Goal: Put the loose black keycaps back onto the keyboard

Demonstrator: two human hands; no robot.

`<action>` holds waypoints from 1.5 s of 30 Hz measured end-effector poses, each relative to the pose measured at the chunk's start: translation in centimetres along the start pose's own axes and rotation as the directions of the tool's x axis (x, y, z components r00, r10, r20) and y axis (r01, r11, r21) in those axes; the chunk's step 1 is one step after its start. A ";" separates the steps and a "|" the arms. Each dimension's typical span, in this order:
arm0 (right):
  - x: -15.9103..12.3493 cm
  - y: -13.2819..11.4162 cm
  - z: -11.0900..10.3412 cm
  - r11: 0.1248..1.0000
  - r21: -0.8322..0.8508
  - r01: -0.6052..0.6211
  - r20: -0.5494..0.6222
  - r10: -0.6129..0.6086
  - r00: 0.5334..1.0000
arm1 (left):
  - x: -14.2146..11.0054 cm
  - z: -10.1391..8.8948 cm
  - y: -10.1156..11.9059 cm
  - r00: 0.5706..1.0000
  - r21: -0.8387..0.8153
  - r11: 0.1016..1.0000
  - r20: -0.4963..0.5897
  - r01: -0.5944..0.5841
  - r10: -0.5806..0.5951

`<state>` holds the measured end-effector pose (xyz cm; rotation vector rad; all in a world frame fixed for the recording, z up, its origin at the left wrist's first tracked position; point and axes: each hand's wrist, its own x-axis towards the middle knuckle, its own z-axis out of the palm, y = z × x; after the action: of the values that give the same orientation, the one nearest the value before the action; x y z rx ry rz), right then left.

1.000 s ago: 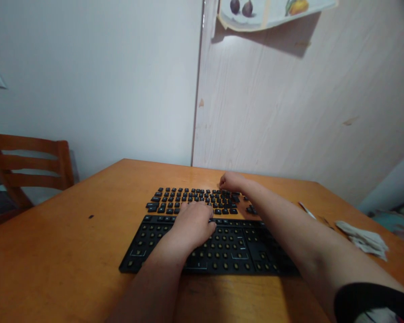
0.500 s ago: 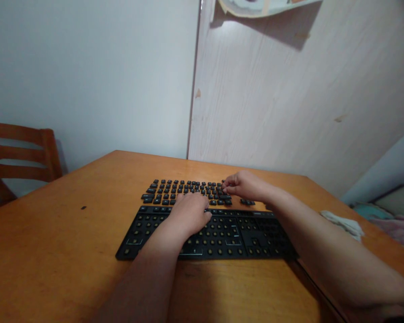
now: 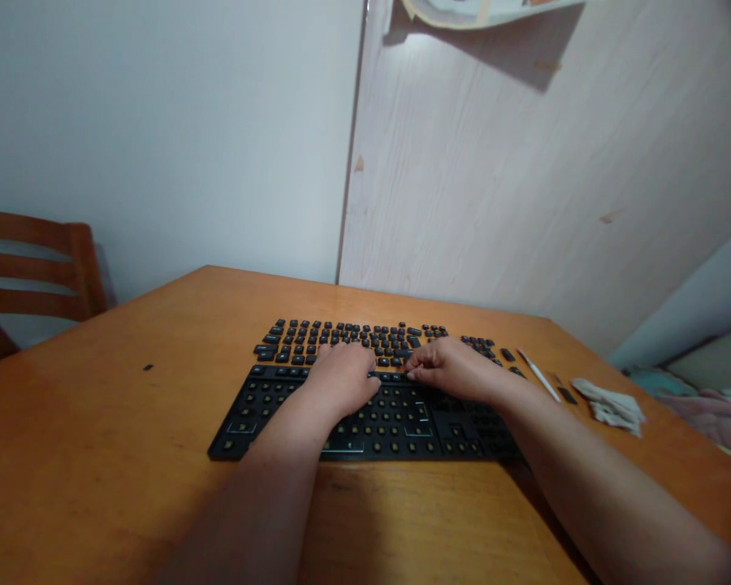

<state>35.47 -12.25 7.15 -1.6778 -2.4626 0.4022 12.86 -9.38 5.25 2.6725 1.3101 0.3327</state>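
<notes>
A black keyboard base (image 3: 261, 410) with its keycaps taken off lies on the orange wooden table (image 3: 97, 455). Loose black keycaps (image 3: 335, 337) are laid out in rows just behind it. My left hand (image 3: 341, 378) rests curled on the upper middle of the base, fingers pressed down at its top edge. My right hand (image 3: 447, 367) is beside it, fingers pinched together at the top row of the base; whatever they hold is too small to make out.
A thin white stick (image 3: 539, 375) and a crumpled white tissue (image 3: 612, 404) lie at the table's right. A wooden chair (image 3: 33, 272) stands at the left. Behind are a white wall and a pale wood panel.
My right hand has drawn back from the rows of loose keycaps to the top row of the keyboard base. My left hand has stayed put. The view shifted slightly.
</notes>
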 end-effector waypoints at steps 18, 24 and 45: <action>-0.1 -0.2 0.5 0.998 -0.055 -0.003 0.005 0.003 1.000 | 0.0 -0.1 0.1 1.000 0.006 1.000 0.004 0.007 -0.008; -0.2 -1.2 0.4 0.981 -0.190 -0.028 -0.010 0.026 1.000 | -0.1 -0.1 0.2 1.000 0.005 1.000 -0.002 0.005 -0.005; -0.4 -2.1 0.8 0.955 -0.297 -0.029 -0.030 0.021 0.999 | 0.0 0.1 0.1 1.000 0.028 1.000 0.001 0.008 -0.008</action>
<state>33.54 -13.41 6.98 -1.8083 -2.5881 0.0082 12.97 -9.41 5.19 2.6890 1.3351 0.3137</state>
